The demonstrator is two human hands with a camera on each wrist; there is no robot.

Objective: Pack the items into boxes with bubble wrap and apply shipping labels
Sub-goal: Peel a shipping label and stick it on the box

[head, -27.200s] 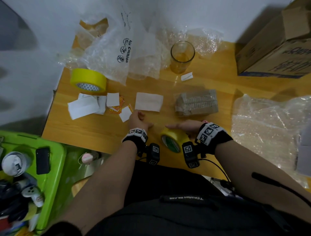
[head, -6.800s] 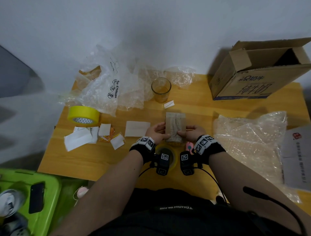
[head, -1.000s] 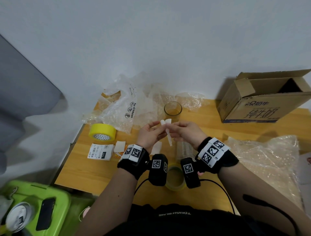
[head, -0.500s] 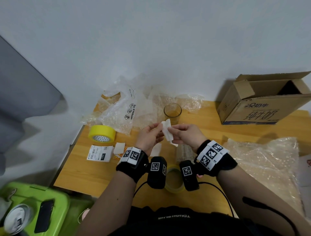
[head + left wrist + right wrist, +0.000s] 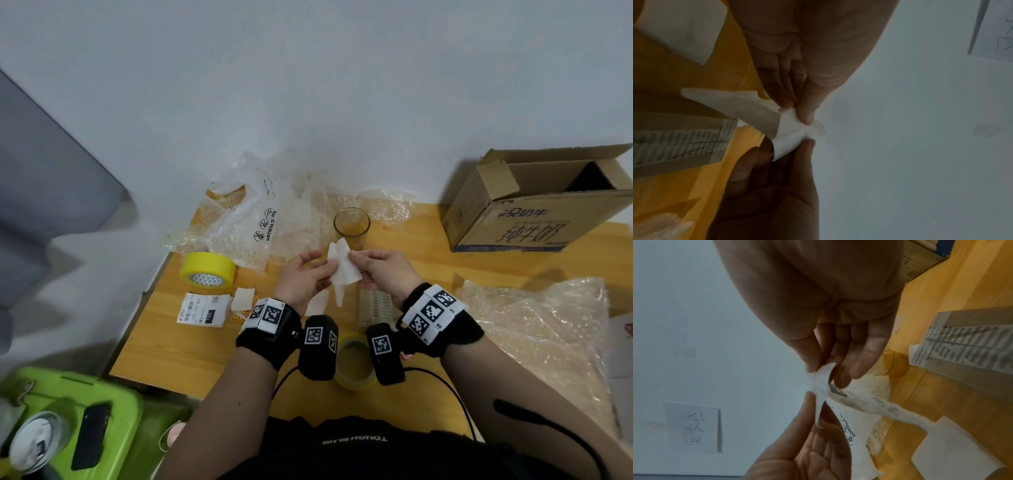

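Hands: left hand (image 5: 303, 278), right hand (image 5: 383, 274) pinching white label (image 5: 343, 268) midair.

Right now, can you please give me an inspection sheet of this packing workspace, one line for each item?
Surface: wooden table, crowded at the far side.
Job's things: white paper label held above the table; bubble-wrapped flat packet lying beneath; open brown cardboard box at far right; clear bubble wrap sheet at right.
Clutter: yellow tape roll; printed shipping label; drinking glass; air cushion bags.
Grips: left hand and right hand both pinch the white label.
Cables: black cable from the right wrist unit.
Surroundings: white wall; green bin holding a black phone.
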